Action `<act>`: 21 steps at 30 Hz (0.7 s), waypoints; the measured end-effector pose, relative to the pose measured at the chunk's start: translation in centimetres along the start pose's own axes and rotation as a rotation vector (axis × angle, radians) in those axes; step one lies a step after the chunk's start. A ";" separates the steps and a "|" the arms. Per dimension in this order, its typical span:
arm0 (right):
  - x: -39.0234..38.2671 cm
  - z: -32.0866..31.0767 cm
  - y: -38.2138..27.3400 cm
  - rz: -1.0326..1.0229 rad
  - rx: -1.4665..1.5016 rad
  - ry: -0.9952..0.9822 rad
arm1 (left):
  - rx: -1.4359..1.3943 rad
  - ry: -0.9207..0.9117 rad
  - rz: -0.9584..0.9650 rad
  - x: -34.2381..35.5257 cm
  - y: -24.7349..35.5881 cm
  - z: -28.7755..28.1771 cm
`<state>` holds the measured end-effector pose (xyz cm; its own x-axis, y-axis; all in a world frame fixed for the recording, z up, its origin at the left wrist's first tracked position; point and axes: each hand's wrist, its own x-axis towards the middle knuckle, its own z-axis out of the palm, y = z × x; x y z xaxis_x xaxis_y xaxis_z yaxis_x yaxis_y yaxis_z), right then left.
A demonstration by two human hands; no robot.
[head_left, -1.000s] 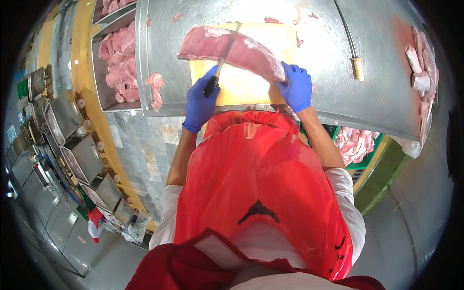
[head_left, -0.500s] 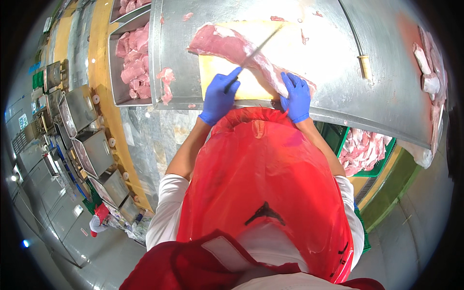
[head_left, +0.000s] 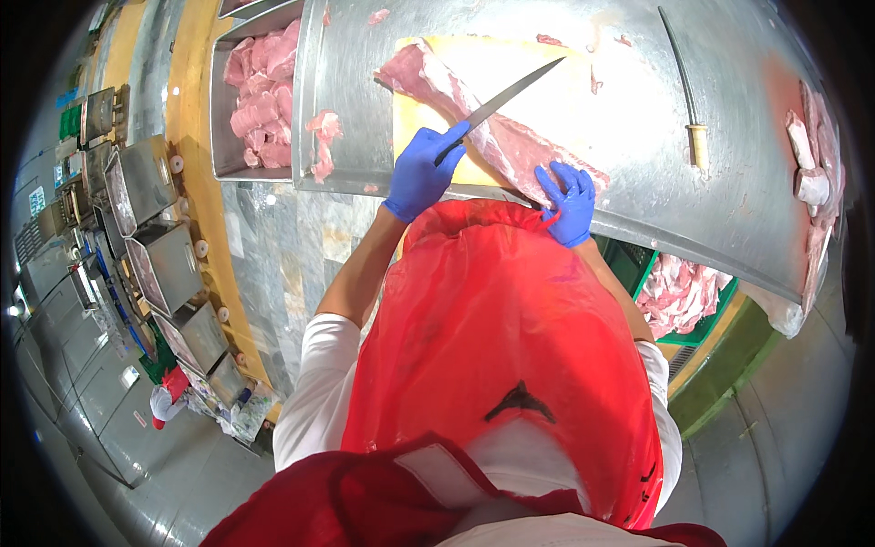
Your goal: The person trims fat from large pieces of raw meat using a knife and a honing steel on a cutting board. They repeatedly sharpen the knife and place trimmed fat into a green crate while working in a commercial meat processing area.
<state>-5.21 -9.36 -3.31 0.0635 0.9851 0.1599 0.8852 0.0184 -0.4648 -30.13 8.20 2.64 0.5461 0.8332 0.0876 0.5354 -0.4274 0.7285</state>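
Note:
My left hand, in a blue glove, is closed round the handle of a long knife. The blade points up and to the right, across a long strip of raw pink meat and over its middle. That strip lies slantwise on a yellow cutting board, its lower right end reaching past the front of the board. On this near end rests my right hand, also blue-gloved, fingers stretched out and apart. The knife's handle is mostly hidden by my left fingers.
A metal tray of meat pieces stands left of the steel table. A sharpening rod with a pale handle lies right. Meat and bones sit at the far right edge. Below the table, a green crate holds trimmings.
The meat strip has turned, showing a different side, and my right hand has spread its fingers over its near end. The knife blade has tilted to show its broad face. The whole view has shifted slightly.

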 end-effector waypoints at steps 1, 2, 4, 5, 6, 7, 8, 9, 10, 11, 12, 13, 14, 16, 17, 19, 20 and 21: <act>0.1 -0.1 -0.1 0.003 0.013 0.002 | 0.000 -0.007 -0.004 0.0 -0.2 0.0; 0.1 -0.2 -0.1 0.010 0.024 0.005 | -0.002 -0.016 -0.006 0.0 -0.3 0.1; 0.4 0.1 0.0 0.018 0.026 0.011 | 0.006 -0.018 -0.023 0.1 -0.6 -0.2; 0.3 0.2 0.1 0.031 0.023 0.011 | 0.004 -0.027 -0.032 0.1 -0.7 -0.2; 0.8 -0.4 0.1 0.016 -0.014 0.012 | -0.010 -0.015 -0.037 0.1 -0.5 -0.3; 1.2 -0.4 0.6 0.033 0.067 0.014 | -0.029 0.023 0.013 0.2 -0.8 -0.3; 1.6 -0.3 1.7 0.051 0.140 0.021 | -0.051 0.027 0.019 0.3 -1.2 0.1; 2.5 -0.7 2.3 0.061 0.214 0.035 | -0.068 0.038 0.027 0.7 -1.3 0.3; 3.1 -1.6 2.9 0.184 0.238 0.006 | -0.057 0.023 -0.001 1.0 -1.1 0.7; 3.6 -2.6 3.4 0.309 0.261 -0.018 | -0.081 -0.013 -0.072 1.7 -0.5 0.7; 3.7 -2.5 4.8 0.373 0.271 0.002 | -0.143 -0.014 -0.110 2.4 -0.3 1.1; 3.3 -2.7 5.8 0.429 0.273 -0.009 | -0.204 -0.017 -0.149 3.0 -0.2 1.8; 3.1 -3.0 6.5 0.413 0.292 -0.013 | -0.268 0.013 -0.168 3.6 -0.2 2.4; 2.5 -3.4 7.8 0.415 0.325 -0.004 | -0.372 0.032 -0.250 3.8 0.1 3.0; 2.1 -3.1 8.1 0.440 0.342 0.014 | -0.359 0.002 -0.264 4.0 0.7 3.0; 1.6 -2.5 8.7 0.550 0.524 0.080 | -0.318 -0.054 -0.300 3.8 1.8 2.4; 1.5 -2.2 9.0 0.629 0.688 0.128 | -0.288 -0.041 -0.268 3.3 2.1 2.5; 1.6 -1.7 9.5 0.704 0.856 0.184 | -0.291 -0.052 -0.271 3.0 2.6 2.7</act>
<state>4.14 -7.94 -5.99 0.5543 0.7834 -0.2809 0.0218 -0.3511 -0.9361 -25.37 8.64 2.96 0.4458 0.8800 -0.1637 0.4641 -0.0709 0.8829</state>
